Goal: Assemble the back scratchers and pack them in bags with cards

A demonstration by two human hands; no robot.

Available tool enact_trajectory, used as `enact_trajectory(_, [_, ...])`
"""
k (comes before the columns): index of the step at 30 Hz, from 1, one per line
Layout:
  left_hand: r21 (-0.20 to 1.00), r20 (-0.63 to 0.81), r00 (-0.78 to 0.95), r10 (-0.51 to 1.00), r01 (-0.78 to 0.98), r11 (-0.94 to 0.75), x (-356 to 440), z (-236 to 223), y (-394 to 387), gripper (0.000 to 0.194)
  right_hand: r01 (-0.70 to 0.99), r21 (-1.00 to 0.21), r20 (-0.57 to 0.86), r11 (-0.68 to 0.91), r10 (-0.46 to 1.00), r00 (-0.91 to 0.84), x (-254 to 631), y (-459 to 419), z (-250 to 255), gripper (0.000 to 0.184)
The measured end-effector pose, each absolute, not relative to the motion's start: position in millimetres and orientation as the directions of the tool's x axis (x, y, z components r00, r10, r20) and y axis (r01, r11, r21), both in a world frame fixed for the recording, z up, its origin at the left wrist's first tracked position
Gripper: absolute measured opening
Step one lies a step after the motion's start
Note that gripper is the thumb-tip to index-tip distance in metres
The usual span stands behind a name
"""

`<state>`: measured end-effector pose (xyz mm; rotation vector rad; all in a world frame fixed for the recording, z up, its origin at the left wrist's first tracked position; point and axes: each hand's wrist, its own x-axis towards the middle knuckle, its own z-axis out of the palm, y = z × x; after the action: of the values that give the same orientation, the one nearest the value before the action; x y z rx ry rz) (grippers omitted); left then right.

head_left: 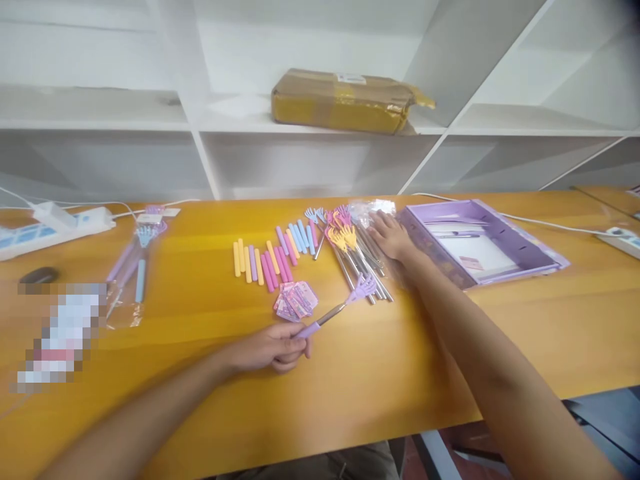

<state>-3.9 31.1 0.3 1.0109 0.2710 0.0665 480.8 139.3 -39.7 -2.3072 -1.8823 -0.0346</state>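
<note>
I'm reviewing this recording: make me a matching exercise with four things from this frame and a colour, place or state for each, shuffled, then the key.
Things:
1. Left hand
2. Carton
3. Right hand
4. Cards

Descriptions:
A. At the clear plastic, beside the purple tray
B. Mostly pink, in a loose pile
C. Holding a scratcher
D. On a white shelf

Pairs: 1-C, 2-D, 3-A, 4-B
</note>
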Motion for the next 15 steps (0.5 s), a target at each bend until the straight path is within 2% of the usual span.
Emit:
enact_trajectory(4, [0.815,-0.237,0.954,0.183,0.092,0.572,-4.4,2.6,33.0,0.038,0.979,-0.069,0.145,-0.192,0.969,0.2,493.0,143.0,-56.5,0.066])
enact_trajectory(9, [0.802,-0.245,0.955,0.165,0.104,0.588,-2.4,4.4,35.1,0.038,0.977,-0.053,0.053,-0.205,0.977,0.208,490.8,143.7,-61.0,0.066])
enact_trajectory(15, [0.828,-0.218,0.952,0.212,0.065,0.557,-2.1,0.2,31.3,0.042,0.988,-0.052,0.09,-0.143,0.985,0.147,480.5,148.0,-25.9,0.053])
